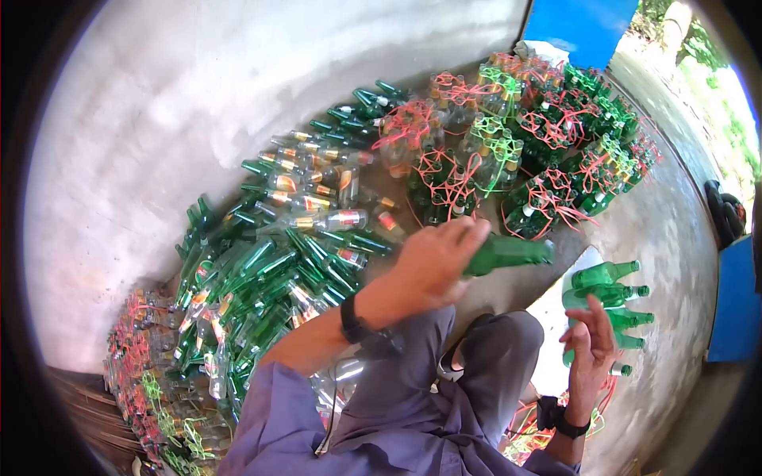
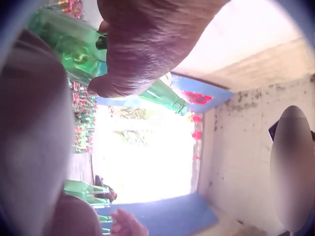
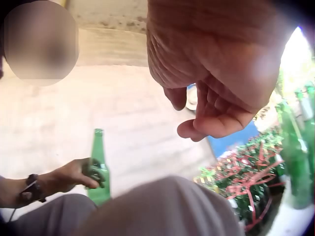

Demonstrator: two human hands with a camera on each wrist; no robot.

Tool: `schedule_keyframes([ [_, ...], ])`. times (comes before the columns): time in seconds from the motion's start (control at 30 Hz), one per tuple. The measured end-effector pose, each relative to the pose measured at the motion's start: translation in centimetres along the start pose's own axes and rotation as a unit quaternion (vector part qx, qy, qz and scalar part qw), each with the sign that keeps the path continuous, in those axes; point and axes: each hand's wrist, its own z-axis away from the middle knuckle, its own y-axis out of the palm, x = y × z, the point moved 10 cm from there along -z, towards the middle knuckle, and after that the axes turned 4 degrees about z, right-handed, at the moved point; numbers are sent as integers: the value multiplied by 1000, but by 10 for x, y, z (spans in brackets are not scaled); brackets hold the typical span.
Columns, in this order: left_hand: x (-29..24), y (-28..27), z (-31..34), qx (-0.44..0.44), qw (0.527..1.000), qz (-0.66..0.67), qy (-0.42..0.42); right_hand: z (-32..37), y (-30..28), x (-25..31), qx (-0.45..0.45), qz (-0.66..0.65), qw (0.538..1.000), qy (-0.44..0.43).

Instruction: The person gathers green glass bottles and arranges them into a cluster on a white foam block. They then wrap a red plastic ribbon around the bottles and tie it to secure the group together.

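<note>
My left hand grips a green glass bottle round its body, above my lap. The bottle lies tilted with its mouth toward the right in the head view. In the left wrist view its neck sticks out beyond the hand, which covers part of the body. My right hand hangs with loosely bent fingers and nothing in them, beside several green bottles lined up on a white board. The right wrist view shows these standing bottles at its right edge.
A big heap of loose green and clear bottles lies along the wall on the left. Bundles of bottles tied with red and green string stand ahead. More string lies by my right wrist. A blue door panel is at the back.
</note>
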Motion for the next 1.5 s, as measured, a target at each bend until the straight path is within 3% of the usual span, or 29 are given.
schedule_keyframes([
  [0.07,-40,15,-5,28,994,-20,101,-5,16,26,17,-36,999,-31],
  [0.17,-76,35,-11,43,988,-23,148,-7,21,39,16,-75,996,-42],
  [0.3,-103,59,-13,18,981,-6,193,-6,-2,36,-46,40,998,7],
  [0.37,-109,72,-19,21,980,-3,199,-7,-17,36,-72,167,983,-3],
  [0.57,-105,76,-23,44,986,101,122,-22,-66,11,-167,118,978,36],
  [0.77,-43,56,20,92,990,98,40,-29,-110,-25,-180,326,928,25],
  [1.17,17,19,83,-9,985,135,-108,-26,-179,-167,-180,481,850,120],
  [1.23,28,18,89,-24,972,174,-153,-25,-184,-173,-180,503,835,128],
  [1.33,32,22,95,-10,970,180,-160,-21,-192,-181,-175,502,834,146],
  [1.5,27,26,90,-20,978,153,-138,-18,-186,-156,-180,525,826,98],
])
